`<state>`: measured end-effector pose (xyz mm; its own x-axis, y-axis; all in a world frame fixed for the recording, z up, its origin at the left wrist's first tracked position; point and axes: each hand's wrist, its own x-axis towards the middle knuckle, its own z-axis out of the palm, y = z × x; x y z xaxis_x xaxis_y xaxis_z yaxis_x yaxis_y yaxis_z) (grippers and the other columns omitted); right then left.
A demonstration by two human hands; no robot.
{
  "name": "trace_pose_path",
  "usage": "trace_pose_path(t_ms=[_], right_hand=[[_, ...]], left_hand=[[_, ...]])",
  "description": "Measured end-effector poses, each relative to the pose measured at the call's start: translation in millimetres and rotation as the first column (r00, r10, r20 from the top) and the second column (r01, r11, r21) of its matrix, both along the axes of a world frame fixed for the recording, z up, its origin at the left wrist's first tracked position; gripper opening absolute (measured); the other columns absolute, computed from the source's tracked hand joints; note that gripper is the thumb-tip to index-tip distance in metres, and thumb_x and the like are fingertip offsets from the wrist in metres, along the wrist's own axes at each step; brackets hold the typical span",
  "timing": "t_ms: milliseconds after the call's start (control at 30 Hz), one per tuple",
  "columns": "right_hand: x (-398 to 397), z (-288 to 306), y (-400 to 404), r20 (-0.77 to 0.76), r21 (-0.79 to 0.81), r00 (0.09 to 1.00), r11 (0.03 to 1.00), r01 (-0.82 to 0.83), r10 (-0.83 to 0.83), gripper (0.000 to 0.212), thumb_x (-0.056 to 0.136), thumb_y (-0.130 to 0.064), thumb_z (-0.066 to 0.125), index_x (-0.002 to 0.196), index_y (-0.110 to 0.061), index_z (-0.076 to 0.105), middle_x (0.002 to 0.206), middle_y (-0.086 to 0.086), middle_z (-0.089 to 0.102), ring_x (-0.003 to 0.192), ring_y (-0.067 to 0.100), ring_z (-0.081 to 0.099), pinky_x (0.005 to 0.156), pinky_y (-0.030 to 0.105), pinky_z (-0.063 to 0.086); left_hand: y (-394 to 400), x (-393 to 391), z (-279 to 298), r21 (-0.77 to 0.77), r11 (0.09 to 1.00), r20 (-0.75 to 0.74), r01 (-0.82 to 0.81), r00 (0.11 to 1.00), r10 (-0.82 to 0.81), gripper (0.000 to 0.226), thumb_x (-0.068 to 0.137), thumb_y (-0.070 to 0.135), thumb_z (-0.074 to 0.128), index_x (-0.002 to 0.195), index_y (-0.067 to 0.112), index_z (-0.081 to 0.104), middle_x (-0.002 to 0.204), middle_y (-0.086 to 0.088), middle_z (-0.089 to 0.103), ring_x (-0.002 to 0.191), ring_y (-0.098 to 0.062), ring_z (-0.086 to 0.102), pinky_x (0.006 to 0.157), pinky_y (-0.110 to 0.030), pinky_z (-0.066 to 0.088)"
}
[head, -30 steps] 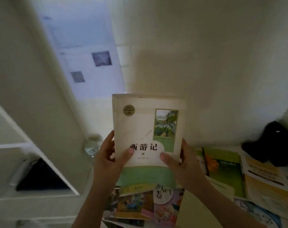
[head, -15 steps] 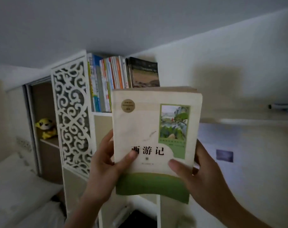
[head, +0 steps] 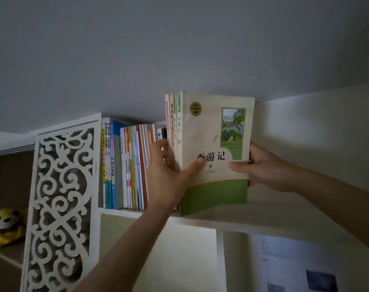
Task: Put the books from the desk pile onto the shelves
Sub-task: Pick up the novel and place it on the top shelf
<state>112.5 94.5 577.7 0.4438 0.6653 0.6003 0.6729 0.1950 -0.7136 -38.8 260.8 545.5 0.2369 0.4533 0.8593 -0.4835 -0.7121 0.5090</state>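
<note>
Books first: the cream-and-green paperback book [head: 216, 152] stands upright on the white top shelf [head: 232, 221], and I've got both hands on it. My left hand [head: 168, 175] clamps its spine edge, thumb on the cover; my right hand [head: 261, 166] grips the opposite edge. Left of that book, touching it, stand matching cream spines [head: 173, 123], then a colourful row of books [head: 128, 165] and a white carved fretwork panel [head: 61, 207].
</note>
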Motion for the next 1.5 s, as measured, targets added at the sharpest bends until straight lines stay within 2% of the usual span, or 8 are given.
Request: trace_pose_path(t_ms=[267,500,667,767,867,1033,1267,1500], right_hand=[[76,2,38,-0.125,-0.236,0.992,0.972,-0.017,-0.013,0.050,0.088,-0.014,0.069,0.129,-0.033,0.048,0.125,0.001,0.065,0.110,0.032,0.065,0.082,0.064,0.053],[93,-7,63,-0.226,-0.203,0.973,0.979,-0.004,-0.043,0.049,0.087,-0.014,0.068,0.130,-0.027,0.047,0.129,0.001,0.062,0.114,0.025,0.061,0.089,0.058,0.053],[66,-15,81,0.298,-0.373,0.928,0.867,0.330,-0.225,0.070,0.094,-0.026,0.060,0.149,-0.018,0.016,0.141,0.009,0.045,0.118,0.018,0.050,0.068,0.013,0.054],[50,-22,87,0.380,-0.419,0.906,0.838,0.349,-0.187,0.065,0.092,-0.028,0.063,0.144,-0.025,0.024,0.142,0.004,0.048,0.124,0.020,0.051,0.097,0.035,0.051],[24,-22,74,0.147,-0.518,0.989,0.851,0.084,-0.008,0.079,0.075,-0.041,0.080,0.138,-0.042,0.032,0.134,-0.012,0.052,0.119,0.013,0.054,0.088,0.035,0.057],[7,-35,95,0.357,-0.525,0.916,0.771,0.360,-0.185,0.154,0.043,-0.076,0.079,0.149,-0.032,-0.023,0.156,-0.004,0.030,0.136,0.021,0.039,0.110,0.036,0.040],[5,-42,101,0.307,-0.448,0.920,0.816,0.366,-0.244,0.154,0.045,-0.066,0.082,0.148,-0.030,-0.026,0.155,-0.002,0.032,0.137,0.022,0.039,0.112,0.038,0.037],[0,-48,103,0.302,-0.426,0.907,0.810,0.403,-0.293,0.142,0.060,-0.054,0.083,0.148,-0.034,-0.026,0.154,-0.001,0.034,0.133,0.023,0.042,0.109,0.038,0.040]], left_hand=[[48,61,-15,0.074,0.964,-0.156,-0.254,0.952,0.262,0.077,0.061,0.062,0.078,0.123,0.030,0.046,0.116,0.010,0.054,0.101,-0.012,0.058,0.082,-0.035,0.059],[68,54,-24,0.286,0.937,-0.289,-0.199,0.915,0.282,0.078,0.068,0.047,0.081,0.137,0.028,0.047,0.118,0.008,0.060,0.103,-0.011,0.061,0.086,-0.033,0.058],[66,49,-30,0.240,0.950,-0.270,-0.200,0.926,0.264,0.080,0.067,0.043,0.083,0.137,0.029,0.047,0.118,0.010,0.059,0.101,-0.009,0.061,0.084,-0.031,0.059],[64,44,-33,0.220,0.956,-0.264,-0.194,0.932,0.250,0.079,0.068,0.031,0.085,0.138,0.027,0.048,0.121,0.009,0.049,0.101,-0.009,0.060,0.084,-0.026,0.058],[65,40,-36,0.247,0.950,-0.265,-0.193,0.929,0.258,0.074,0.069,0.022,0.085,0.135,0.022,0.053,0.121,0.005,0.049,0.100,-0.009,0.062,0.080,-0.015,0.055],[61,44,-40,0.320,0.903,-0.220,-0.286,0.905,0.365,0.070,0.070,0.020,0.084,0.134,0.012,0.055,0.117,-0.004,0.056,0.101,-0.017,0.061,0.091,-0.033,0.056],[71,36,-41,0.482,0.837,-0.279,-0.260,0.860,0.428,0.070,0.076,0.010,0.079,0.139,0.012,0.049,0.130,-0.001,0.050,0.113,-0.014,0.058,0.096,-0.013,0.040],[75,41,-49,0.496,0.817,-0.208,-0.294,0.873,0.440,0.073,0.072,0.006,0.081,0.138,0.011,0.050,0.126,-0.004,0.052,0.113,-0.020,0.058,0.096,-0.034,0.054]])
